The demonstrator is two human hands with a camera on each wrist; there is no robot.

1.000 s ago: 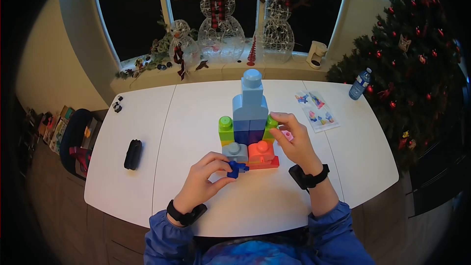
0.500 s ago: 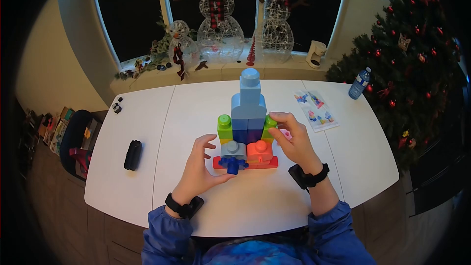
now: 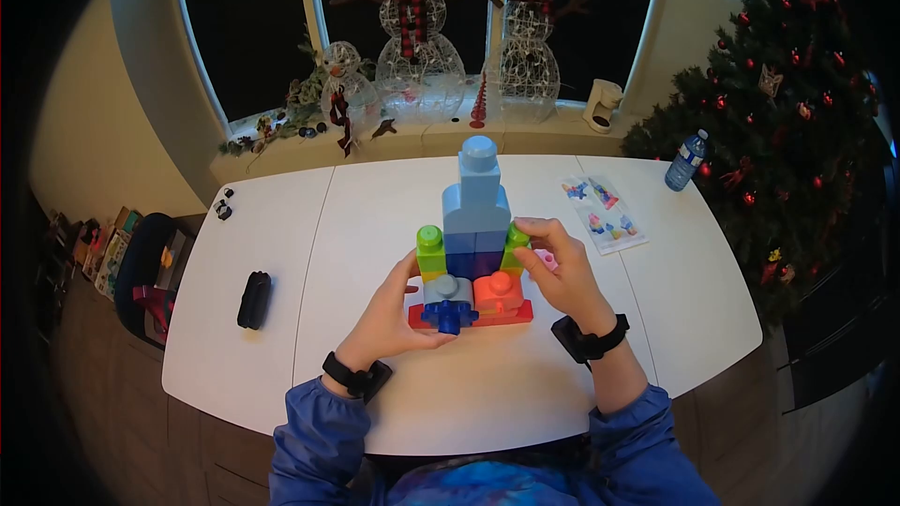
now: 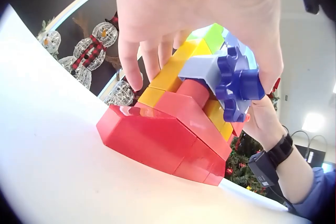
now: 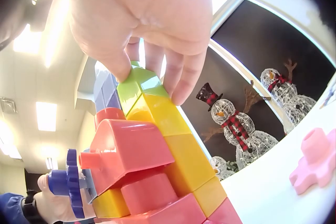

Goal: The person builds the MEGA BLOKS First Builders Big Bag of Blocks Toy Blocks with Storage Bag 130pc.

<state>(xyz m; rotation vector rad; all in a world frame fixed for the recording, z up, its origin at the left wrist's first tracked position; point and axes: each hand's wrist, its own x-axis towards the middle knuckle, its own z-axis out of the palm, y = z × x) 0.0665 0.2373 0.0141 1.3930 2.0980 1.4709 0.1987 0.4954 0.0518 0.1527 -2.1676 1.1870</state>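
A tower of coloured blocks (image 3: pixel 476 211) stands upright on the table, light blue at the top, with a red base (image 4: pixel 152 137). My left hand (image 3: pixel 382 317) is curved round its lower left side, fingers by the yellow blocks (image 4: pixel 173 69) and thumb at a dark blue gear-shaped piece (image 4: pixel 234 85). That gear sits on the front of a grey block (image 3: pixel 448 289), beside a coral block (image 5: pixel 131 148). My right hand (image 3: pixel 570 274) pinches the green block (image 5: pixel 137 85) on the tower's right side between thumb and fingers.
A pink piece (image 5: pixel 316 155) lies right of the tower, partly behind my right hand in the head view. Farther right are a picture sheet (image 3: pixel 605 214) and a water bottle (image 3: pixel 687 161). A black case (image 3: pixel 254 300) and small black-and-white items (image 3: pixel 223 204) lie left.
The blue gear, held in my left fingers at first, now faces out from the grey block. My left fingers opened off it, then closed in round the tower's left side. My right hand stays put.
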